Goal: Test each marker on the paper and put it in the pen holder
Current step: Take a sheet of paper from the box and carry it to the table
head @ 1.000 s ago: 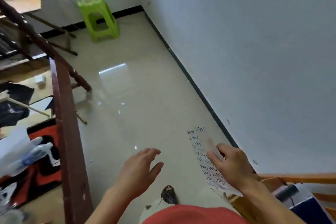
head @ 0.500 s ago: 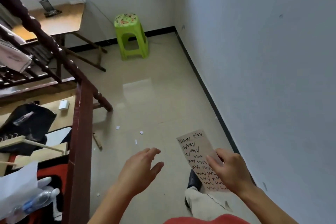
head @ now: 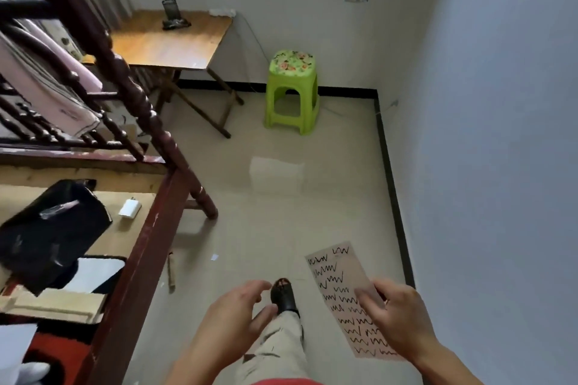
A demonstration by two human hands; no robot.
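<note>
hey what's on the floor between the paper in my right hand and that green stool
In the head view, only bare floor tile lies between the paper held by the right hand and the green stool.

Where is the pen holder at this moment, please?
In the head view, the pen holder stands far off, upper left of centre, at the back of the wooden table by the wall, left of the green stool.

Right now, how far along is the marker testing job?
Testing looks largely done: the squiggle-covered paper sheet is nearly full, held in the right hand. The left hand is empty and open. The dark mesh pen holder stands on the far wooden table; no marker is visible.
</note>
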